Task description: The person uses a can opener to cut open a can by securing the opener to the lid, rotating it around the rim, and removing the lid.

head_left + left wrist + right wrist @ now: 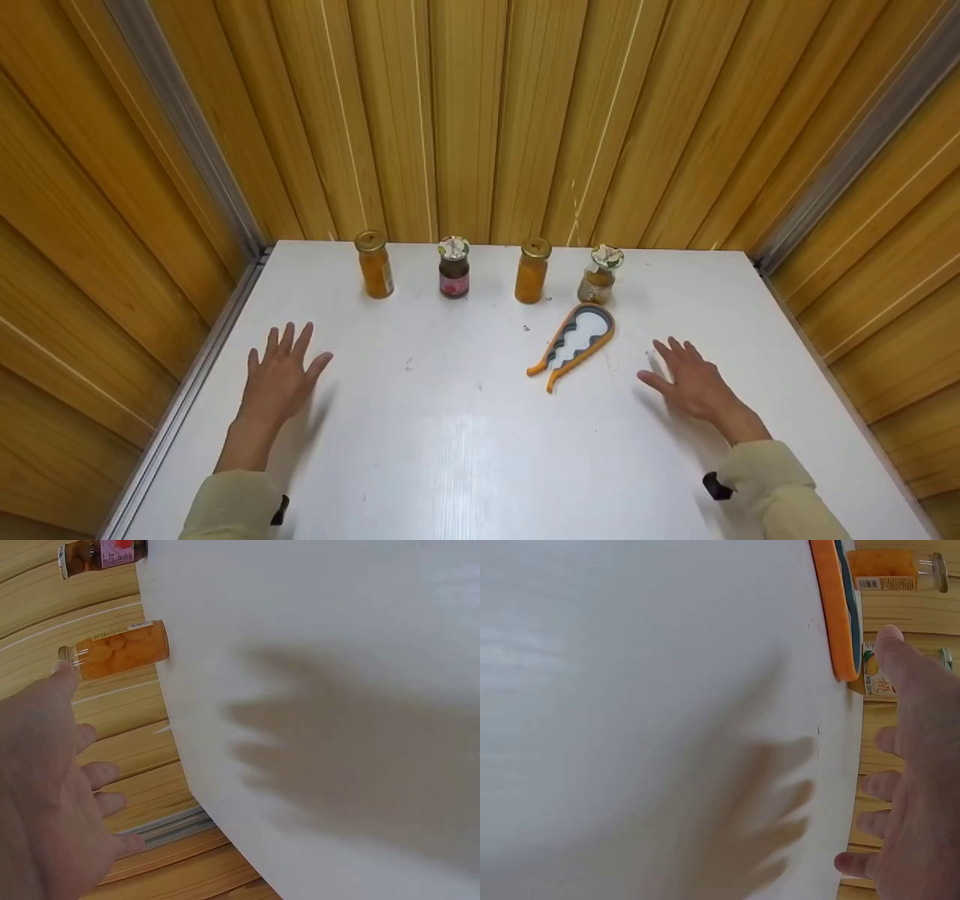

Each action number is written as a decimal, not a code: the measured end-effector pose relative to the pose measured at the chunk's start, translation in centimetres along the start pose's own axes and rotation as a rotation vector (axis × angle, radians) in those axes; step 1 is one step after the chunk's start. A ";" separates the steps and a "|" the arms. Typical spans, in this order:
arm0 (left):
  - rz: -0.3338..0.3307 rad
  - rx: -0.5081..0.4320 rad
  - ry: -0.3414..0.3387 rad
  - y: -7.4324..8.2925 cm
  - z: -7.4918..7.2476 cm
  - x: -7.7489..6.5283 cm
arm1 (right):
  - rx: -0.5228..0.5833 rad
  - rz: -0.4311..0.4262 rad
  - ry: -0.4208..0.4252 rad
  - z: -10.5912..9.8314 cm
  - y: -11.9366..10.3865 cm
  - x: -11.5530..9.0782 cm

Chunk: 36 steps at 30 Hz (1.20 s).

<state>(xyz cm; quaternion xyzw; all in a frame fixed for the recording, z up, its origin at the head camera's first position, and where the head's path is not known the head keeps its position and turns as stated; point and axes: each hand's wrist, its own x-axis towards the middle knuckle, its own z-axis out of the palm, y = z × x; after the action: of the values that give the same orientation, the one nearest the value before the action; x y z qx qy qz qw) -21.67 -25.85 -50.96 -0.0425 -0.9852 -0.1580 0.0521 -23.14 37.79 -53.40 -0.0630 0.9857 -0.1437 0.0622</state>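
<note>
My left hand (279, 382) hovers over the left of the table with fingers spread, holding nothing. My right hand (694, 382) hangs above the right side the same way, its shadow on the tabletop below. Nearest to it lies an orange jar opener (600, 341) with grey toothed inner edges, its handles pointing toward me. Along the back stand a tall jar of orange fruit (375, 274) with a gold lid, a dark jar (454, 281) with a pink label, a second gold-lidded orange jar (531, 279), and a short jar (596, 285) with a patterned lid.
The white table (435, 435) reaches back to a wood-patterned wall (465, 120). Similar panels (67, 247) enclose the left and right sides, with grey metal rails (187, 112) at the corners. Small dark specks mark the tabletop near the jar opener.
</note>
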 end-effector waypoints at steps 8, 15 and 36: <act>0.036 -0.036 0.030 2.1 0.8 0.5 | -0.051 0.020 0.038 0.5 -3.0 0.6; 0.066 -0.047 0.048 3.8 1.9 1.5 | -0.110 0.069 0.097 1.6 -6.8 0.7; -0.199 -0.445 0.104 7.7 1.9 7.7 | 0.081 0.322 0.313 3.9 -17.5 3.9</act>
<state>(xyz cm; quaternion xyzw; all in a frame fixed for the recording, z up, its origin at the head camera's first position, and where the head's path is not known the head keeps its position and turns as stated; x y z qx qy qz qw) -28.73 -17.46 -49.52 0.0526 -0.9215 -0.3772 0.0765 -24.55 19.51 -52.46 0.1207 0.9740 -0.1795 -0.0669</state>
